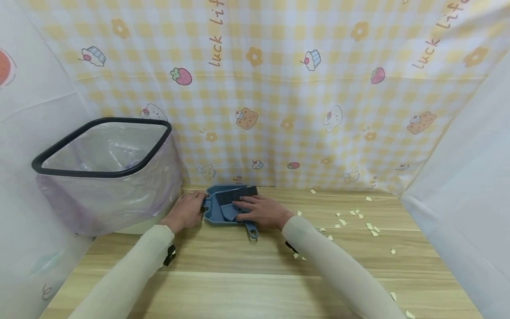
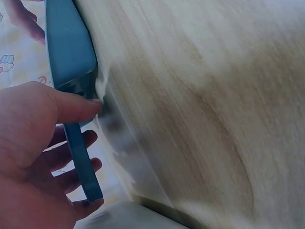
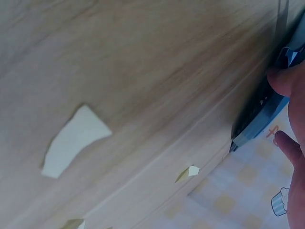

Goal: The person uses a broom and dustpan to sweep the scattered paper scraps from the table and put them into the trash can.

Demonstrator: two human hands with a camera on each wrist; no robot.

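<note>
A blue dustpan (image 1: 213, 214) lies on the wooden table near the patterned cloth. On top of it rests a matching hand brush (image 1: 229, 211) with dark bristles, its handle sticking out toward the front. My left hand (image 1: 189, 210) is at the dustpan's left end. The left wrist view shows the dustpan handle (image 2: 84, 162) between the thumb and the curled fingers. Over the brush lies my right hand (image 1: 263, 210), fingers spread and touching it from above. Its thumb (image 3: 284, 81) meets the brush side in the right wrist view; most of that hand is cut off there.
A bin (image 1: 107, 173) with a black rim and a translucent bag stands at the left, close to my left forearm. Several pale paper scraps (image 1: 374, 233) are scattered over the right side of the table (image 1: 239, 292). A checked cloth (image 1: 279, 110) hangs behind.
</note>
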